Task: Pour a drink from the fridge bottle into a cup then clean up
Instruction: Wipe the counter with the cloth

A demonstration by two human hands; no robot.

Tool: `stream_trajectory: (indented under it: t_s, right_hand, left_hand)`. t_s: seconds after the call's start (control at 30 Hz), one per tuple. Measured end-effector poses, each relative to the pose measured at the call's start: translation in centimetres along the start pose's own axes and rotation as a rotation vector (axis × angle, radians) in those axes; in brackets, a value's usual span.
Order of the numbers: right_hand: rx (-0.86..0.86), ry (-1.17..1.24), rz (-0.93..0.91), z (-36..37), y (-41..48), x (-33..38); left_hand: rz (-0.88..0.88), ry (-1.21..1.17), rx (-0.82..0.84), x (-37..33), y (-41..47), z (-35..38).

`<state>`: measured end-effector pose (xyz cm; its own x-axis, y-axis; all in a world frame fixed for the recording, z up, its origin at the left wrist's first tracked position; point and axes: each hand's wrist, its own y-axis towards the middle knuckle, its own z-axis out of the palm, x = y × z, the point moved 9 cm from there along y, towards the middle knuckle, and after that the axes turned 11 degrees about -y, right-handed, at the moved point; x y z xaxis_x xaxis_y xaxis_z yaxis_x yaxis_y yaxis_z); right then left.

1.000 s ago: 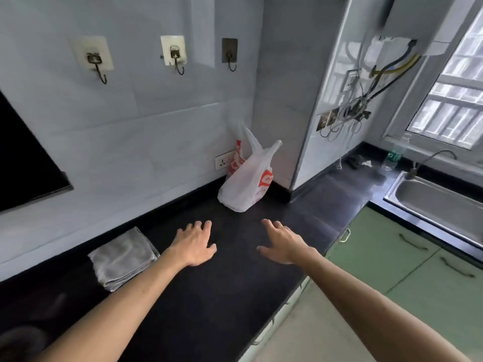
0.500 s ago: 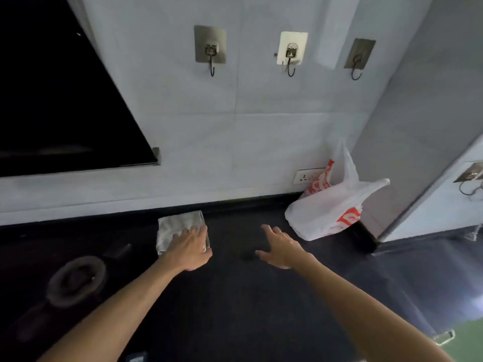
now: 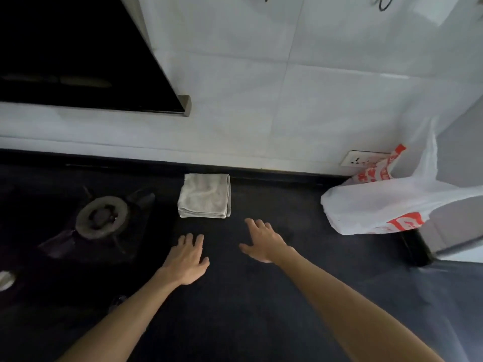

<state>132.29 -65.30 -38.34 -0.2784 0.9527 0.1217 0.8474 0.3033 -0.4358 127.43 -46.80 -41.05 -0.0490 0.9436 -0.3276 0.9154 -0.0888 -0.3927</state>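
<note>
A folded grey cloth (image 3: 205, 195) lies on the black countertop (image 3: 261, 296) against the back edge, beside the stove. My left hand (image 3: 187, 258) hovers palm down just in front of the cloth, fingers apart, holding nothing. My right hand (image 3: 262, 240) is stretched out to the right of the cloth, also open and empty. No bottle and no cup are in view.
A gas burner (image 3: 102, 216) sits on the dark hob at the left. A white and red plastic bag (image 3: 386, 205) stands at the right by a wall socket (image 3: 359, 159). A black range hood (image 3: 78, 53) hangs at the upper left on the white tiled wall.
My view has swung left and down, from the sink side to the stove. My left hand, which was over the cloth half a second ago, now sits in front of it.
</note>
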Motion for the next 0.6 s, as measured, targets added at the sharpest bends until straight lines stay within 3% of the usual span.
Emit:
stream_trajectory:
  t_s: [0.13, 0.43, 0.6]
  right_hand:
    - [-0.037, -0.017, 0.003, 1.7, 1.1, 0.0]
    - [-0.235, 0.108, 0.006, 0.5, 6.3, -0.2]
    - [-0.350, 0.116, -0.132, -2.2, 11.5, 3.4]
  left_hand:
    - [-0.023, -0.072, 0.002, 0.9, 0.0, 4.1]
    - [-0.034, -0.030, -0.183, 1.6, -0.4, 6.7]
    - [-0.044, -0.063, -0.185, 1.9, -0.2, 6.9]
